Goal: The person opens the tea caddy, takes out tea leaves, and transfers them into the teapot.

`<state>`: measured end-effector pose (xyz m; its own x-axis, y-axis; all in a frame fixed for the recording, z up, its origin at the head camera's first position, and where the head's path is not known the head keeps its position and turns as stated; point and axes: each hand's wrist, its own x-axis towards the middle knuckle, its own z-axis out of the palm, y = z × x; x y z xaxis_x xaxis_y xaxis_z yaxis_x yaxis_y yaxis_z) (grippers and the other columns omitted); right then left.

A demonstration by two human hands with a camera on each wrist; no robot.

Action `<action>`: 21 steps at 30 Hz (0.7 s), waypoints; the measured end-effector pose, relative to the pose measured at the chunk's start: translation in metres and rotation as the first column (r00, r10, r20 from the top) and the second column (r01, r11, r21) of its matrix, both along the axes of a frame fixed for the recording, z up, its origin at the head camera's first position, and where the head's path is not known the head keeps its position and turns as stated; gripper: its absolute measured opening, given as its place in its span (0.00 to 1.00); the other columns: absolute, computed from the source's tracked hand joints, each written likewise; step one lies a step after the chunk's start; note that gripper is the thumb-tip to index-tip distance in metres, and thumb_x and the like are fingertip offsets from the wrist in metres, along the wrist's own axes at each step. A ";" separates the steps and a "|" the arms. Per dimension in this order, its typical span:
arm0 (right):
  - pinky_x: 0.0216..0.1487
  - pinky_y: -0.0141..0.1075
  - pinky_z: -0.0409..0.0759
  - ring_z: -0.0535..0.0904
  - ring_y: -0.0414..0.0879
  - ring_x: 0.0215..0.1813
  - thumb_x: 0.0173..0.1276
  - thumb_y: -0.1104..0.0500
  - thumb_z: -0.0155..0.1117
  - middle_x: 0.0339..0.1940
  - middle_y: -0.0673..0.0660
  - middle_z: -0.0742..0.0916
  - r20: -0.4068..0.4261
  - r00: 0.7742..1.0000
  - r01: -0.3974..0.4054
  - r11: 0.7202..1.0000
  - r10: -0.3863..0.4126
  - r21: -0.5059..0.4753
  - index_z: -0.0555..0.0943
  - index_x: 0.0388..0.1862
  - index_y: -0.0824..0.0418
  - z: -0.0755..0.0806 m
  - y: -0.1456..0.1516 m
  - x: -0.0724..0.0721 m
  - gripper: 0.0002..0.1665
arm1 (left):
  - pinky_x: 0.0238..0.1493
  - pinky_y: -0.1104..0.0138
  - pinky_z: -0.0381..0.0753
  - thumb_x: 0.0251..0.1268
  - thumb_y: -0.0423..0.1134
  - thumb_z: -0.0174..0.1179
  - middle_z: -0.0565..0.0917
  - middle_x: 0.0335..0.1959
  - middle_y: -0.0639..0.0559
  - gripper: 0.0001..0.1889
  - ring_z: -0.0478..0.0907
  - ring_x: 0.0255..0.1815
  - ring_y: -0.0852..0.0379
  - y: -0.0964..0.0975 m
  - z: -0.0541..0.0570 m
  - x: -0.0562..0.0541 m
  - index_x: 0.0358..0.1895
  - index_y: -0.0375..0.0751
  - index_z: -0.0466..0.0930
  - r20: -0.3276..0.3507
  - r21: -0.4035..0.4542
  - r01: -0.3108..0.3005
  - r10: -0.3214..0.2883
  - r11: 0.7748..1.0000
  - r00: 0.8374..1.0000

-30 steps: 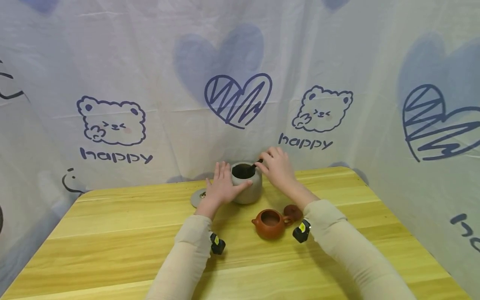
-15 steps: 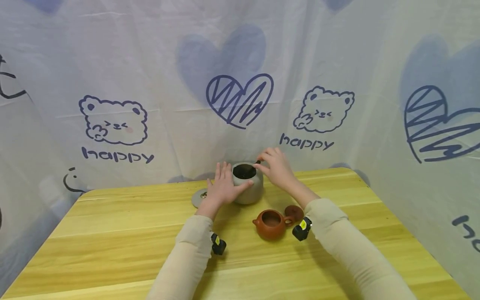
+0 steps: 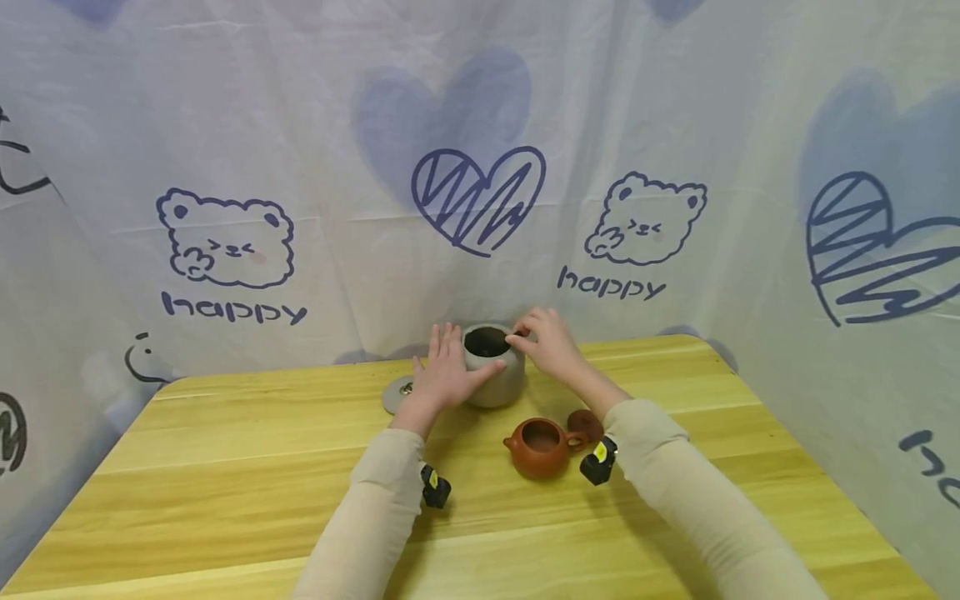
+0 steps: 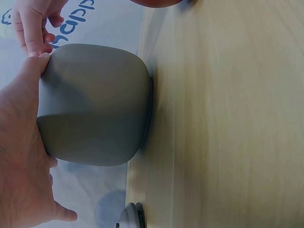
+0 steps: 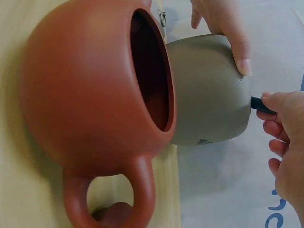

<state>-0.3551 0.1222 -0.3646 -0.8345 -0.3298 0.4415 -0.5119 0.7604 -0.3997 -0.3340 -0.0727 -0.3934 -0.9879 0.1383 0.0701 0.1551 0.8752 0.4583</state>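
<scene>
A grey, round-shouldered jar (image 3: 491, 387) stands open-topped near the back of the table, its inside dark. My left hand (image 3: 447, 375) lies along the jar's left side, fingers straight and thumb stretched over the front near the rim. At the right side of the mouth, my right hand (image 3: 551, 343) pinches a thin black stick (image 5: 262, 105) between thumb and fingers. The stick's lower end goes into the jar, out of sight. A reddish-brown clay teapot (image 3: 540, 450), lidless, sits in front of the jar with its spout pointing left.
The jar's grey lid (image 3: 395, 396), with a small metal ring on it, lies left of the jar, partly behind the left hand. A reddish-brown teapot lid (image 3: 584, 425) lies by the teapot's handle, under the right forearm. A printed curtain (image 3: 345, 275) hangs behind the wooden table (image 3: 285, 475).
My right hand has lowered slightly at the jar's mouth, and less of the black stick shows. My left hand, the jar and the teapot stay where they were.
</scene>
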 end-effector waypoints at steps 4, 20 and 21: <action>0.48 0.46 0.72 0.72 0.52 0.43 0.66 0.50 0.66 0.38 0.57 0.83 -0.018 0.999 0.052 0.994 -0.050 0.099 0.85 0.36 0.60 0.001 -0.002 0.000 0.13 | 0.72 0.32 0.43 0.55 0.80 0.44 0.40 0.82 0.47 0.59 0.29 0.82 0.48 0.000 0.000 -0.001 0.79 0.42 0.40 0.005 0.000 -0.002 0.002 1.000 1.000; 0.37 0.37 0.71 0.73 0.49 0.34 0.67 0.55 0.66 0.31 0.59 0.81 0.145 0.989 -0.017 0.991 0.037 -0.136 0.84 0.31 0.64 -0.003 0.001 -0.011 0.12 | 0.72 0.32 0.45 0.54 0.81 0.44 0.40 0.82 0.47 0.59 0.29 0.82 0.48 -0.001 -0.002 -0.003 0.80 0.43 0.40 0.007 0.009 -0.001 0.001 1.000 1.000; 0.37 0.36 0.70 0.73 0.49 0.34 0.67 0.55 0.65 0.30 0.59 0.81 0.156 0.987 -0.019 0.989 0.043 -0.149 0.84 0.31 0.64 -0.003 0.002 -0.011 0.12 | 0.72 0.32 0.44 0.54 0.81 0.44 0.40 0.82 0.47 0.59 0.29 0.82 0.48 -0.001 -0.003 -0.004 0.80 0.43 0.39 0.007 0.009 -0.001 0.001 1.000 1.000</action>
